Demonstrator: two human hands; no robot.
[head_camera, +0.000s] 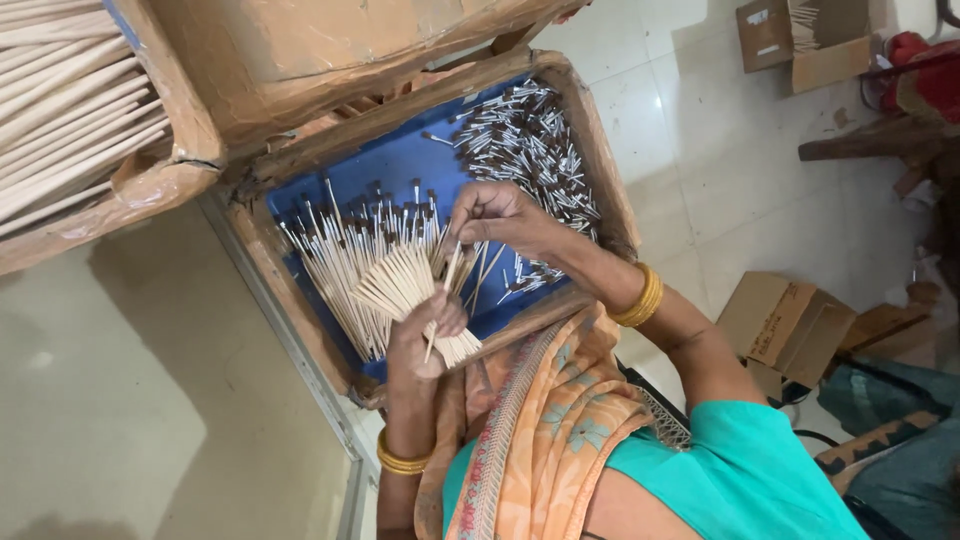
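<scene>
a fanned bundle of sticks (400, 290) is gripped by the left hand (425, 335) above the blue-lined wooden tray (400, 165), while 1 stick (452, 268) is pinched in the right hand (495, 213), seemingly for sorting.

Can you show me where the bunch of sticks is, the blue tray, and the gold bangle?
bunch of sticks (400, 285), head view, on the fanned middle of the bunch.
blue tray (385, 165), head view, on a bare blue patch of its floor.
gold bangle (643, 297), head view, on the band at the wrist.

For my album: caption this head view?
Left hand grips fanned sticks; right hand pinches one stick over a blue-lined tray.
</scene>
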